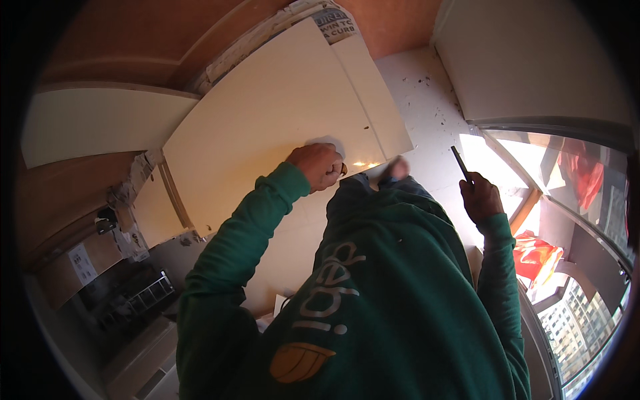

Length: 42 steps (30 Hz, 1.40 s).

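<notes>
A large cream board (267,100) lies in front of me, with a narrower strip along its right side and a small dark hole near that side. My left hand (317,165) is closed in a fist over the board's near edge. A small brownish bit shows at its fingers, too small to name, and a pale patch shows behind the knuckles. Off to the right, away from the board, my right hand (481,198) is closed around a slim dark stick-like tool (460,163), which points up and to the left. Its exact kind is unclear.
Small debris (427,81) is scattered over the pale floor. Torn packaging (337,23) pokes out behind the board. More cream panels (107,123) lie at left. A window with red cloth (537,257) stands at right, and a metal rack (150,293) sits in shadow at lower left.
</notes>
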{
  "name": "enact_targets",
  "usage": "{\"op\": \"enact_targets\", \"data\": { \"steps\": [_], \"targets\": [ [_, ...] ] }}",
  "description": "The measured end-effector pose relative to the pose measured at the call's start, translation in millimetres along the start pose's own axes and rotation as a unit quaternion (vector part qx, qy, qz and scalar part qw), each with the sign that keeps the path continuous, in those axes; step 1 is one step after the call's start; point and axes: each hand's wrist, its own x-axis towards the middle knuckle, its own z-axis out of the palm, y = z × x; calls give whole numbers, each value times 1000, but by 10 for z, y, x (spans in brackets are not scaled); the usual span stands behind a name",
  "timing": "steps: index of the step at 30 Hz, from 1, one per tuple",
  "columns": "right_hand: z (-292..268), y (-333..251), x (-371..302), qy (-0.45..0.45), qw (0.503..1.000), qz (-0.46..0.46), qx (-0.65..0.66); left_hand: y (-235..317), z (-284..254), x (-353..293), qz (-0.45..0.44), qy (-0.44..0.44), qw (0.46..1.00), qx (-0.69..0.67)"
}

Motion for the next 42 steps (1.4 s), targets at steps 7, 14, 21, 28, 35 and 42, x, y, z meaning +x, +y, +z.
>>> {"op": "enact_targets", "data": {
  "steps": [7, 14, 21, 28, 35, 42],
  "targets": [
    [226, 255, -189, 30, 999, -32, 3, 2, 67, -49, 52, 62, 996, -39],
    [263, 270, -201, 38, 999, -13, 14, 483, -533, -34, -36, 127, 920, -369],
    [227, 286, -181, 41, 999, -1, -1, 242, 87, -250, -42, 88, 995, 35],
    [233, 242, -127, 28, 1000, -2, 13, 266, 207, -211, -57, 103, 993, -9],
    [153, 96, -49, 14, 1000, 5, -3, 213, 257, -174, -126, 114, 973, -157],
    [169, 143, -67, 14, 1000, 9, -3, 118, 236, -184, -89, 122, 971, -185]
  ]
}}
